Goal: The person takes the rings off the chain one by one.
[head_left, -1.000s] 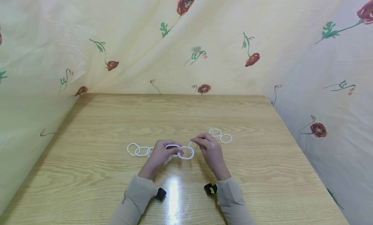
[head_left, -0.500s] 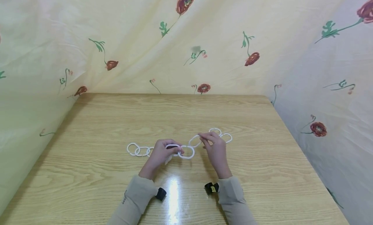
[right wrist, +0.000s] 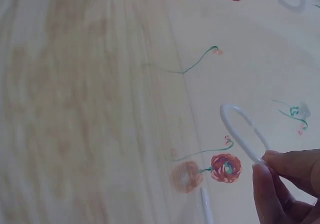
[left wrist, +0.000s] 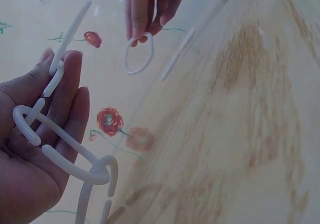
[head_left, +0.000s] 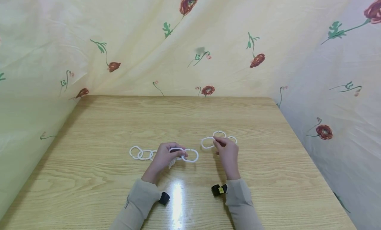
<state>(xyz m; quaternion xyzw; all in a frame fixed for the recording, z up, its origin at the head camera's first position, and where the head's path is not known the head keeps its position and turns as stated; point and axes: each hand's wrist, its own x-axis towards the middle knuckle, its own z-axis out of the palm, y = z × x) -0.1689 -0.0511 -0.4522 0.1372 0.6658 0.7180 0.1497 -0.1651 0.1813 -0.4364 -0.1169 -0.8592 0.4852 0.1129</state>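
Note:
My left hand (head_left: 166, 155) grips a chain of white plastic links (left wrist: 75, 164) at mid-table. One end link (head_left: 190, 156) sticks out to the right of the fingers, while the other end of the chain (head_left: 137, 152) trails left onto the table. Between thumb and fingers of my right hand (head_left: 226, 154) is a single white oval link (head_left: 207, 143), pinched at its edge and separate from the chain. The right wrist view shows that pinched link (right wrist: 235, 129) with a small gap in its side. Part of the chain is hidden behind the left hand.
Two loose white links lie just beyond the right hand: one farther back (head_left: 219, 134), the other (head_left: 233, 139) partly covered by that hand. The wood-grain table (head_left: 104, 120) is bordered by a flowered cloth (head_left: 143, 41) at the back and sides.
My right hand has moved to the right with its link, away from the end of the chain toward the loose links. The left hand has stayed in place with the chain.

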